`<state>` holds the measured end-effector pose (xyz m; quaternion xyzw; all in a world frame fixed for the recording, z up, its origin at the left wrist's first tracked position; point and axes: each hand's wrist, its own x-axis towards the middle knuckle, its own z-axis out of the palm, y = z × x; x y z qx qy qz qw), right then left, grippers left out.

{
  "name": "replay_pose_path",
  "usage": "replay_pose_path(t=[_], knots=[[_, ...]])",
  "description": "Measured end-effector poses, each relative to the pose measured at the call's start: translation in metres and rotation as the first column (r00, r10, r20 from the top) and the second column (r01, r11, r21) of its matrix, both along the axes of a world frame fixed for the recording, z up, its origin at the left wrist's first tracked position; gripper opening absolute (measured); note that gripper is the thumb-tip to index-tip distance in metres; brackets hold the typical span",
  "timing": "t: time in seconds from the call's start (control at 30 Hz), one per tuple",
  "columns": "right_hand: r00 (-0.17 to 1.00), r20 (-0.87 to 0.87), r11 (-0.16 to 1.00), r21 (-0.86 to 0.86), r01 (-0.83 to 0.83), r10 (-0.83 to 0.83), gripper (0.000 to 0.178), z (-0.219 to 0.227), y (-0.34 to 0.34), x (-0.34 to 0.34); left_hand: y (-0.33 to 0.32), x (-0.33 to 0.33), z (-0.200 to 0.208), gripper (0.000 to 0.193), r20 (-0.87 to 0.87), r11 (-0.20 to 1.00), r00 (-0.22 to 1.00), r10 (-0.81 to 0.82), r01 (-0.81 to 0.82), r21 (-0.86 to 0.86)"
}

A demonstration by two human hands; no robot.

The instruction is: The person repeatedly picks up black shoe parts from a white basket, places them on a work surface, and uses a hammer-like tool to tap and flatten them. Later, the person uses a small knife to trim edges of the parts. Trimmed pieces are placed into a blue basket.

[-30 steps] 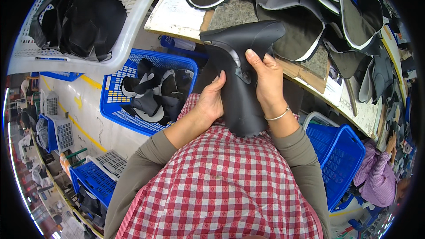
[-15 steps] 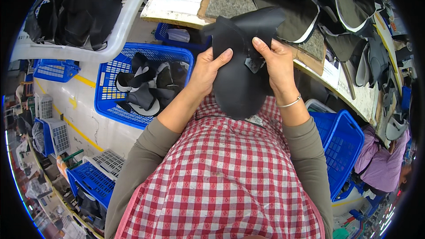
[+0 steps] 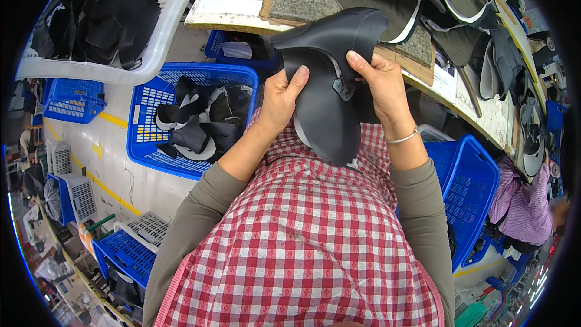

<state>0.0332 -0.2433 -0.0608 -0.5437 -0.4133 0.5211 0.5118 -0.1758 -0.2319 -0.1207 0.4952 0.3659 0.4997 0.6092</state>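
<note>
Both of my hands hold up a black shoe upper (image 3: 331, 127) in front of my apron. Its rounded end hangs down, and a wide flap spreads across the top. My left hand (image 3: 279, 98) grips the left edge, thumb lying on the black surface. On the other side my right hand (image 3: 386, 88) pinches the edge near the opening, thumb on top; its other fingers are mostly hidden behind the piece. A small shiny dark tab shows at the opening, and a strip of pale lining shows along the lower left edge.
Ahead is a workbench (image 3: 239, 20) with a grey rough pad (image 3: 302, 1) and several grey-black uppers. A white tray (image 3: 166, 42) of black pieces stands at upper left. Blue baskets (image 3: 136, 136) (image 3: 475, 197) flank me. A person in a purple checked shirt (image 3: 526, 206) is at far right.
The upper has turned in my hands: its top flap has swung out to the left and opened wider, and the pale lining edge has come into view. Both hands keep their grip.
</note>
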Motion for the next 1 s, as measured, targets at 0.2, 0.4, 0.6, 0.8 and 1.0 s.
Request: replay_pose_path(t=[0.2, 0.4, 0.6, 0.8, 1.0], knots=[[0.999, -0.053, 1.000, 0.009, -0.010, 0.010, 0.022, -0.012, -0.006, -0.010, 0.005, -0.007, 0.006, 0.025, 0.150, 0.999, 0.988, -0.030, 0.032, -0.013], [0.998, -0.022, 0.993, -0.097, -0.067, 0.066, 0.023, -0.018, -0.005, -0.004, 0.003, 0.006, 0.001, 0.037, 0.282, 0.948, 0.959, -0.009, 0.098, -0.303], [0.987, 0.113, 0.993, -0.031, -0.111, 0.114, 0.026, 0.028, 0.003, -0.012, 0.017, 0.004, 0.018, 0.042, -0.050, 0.984, 0.984, 0.171, -0.168, 0.063], [0.451, 0.883, 0.601, 0.430, -0.674, -0.127, 0.017, 0.112, 0.019, 0.016, 0.028, -0.016, 0.023, 0.039, -0.015, 0.952, 0.956, -0.293, 0.293, 0.088], [-0.138, 0.987, 0.449, -0.084, -0.890, -0.088, 0.007, 0.079, -0.024, 0.020, 0.006, -0.067, 0.037, 0.019, -0.389, 0.999, 0.921, -0.003, -0.011, -0.033]])
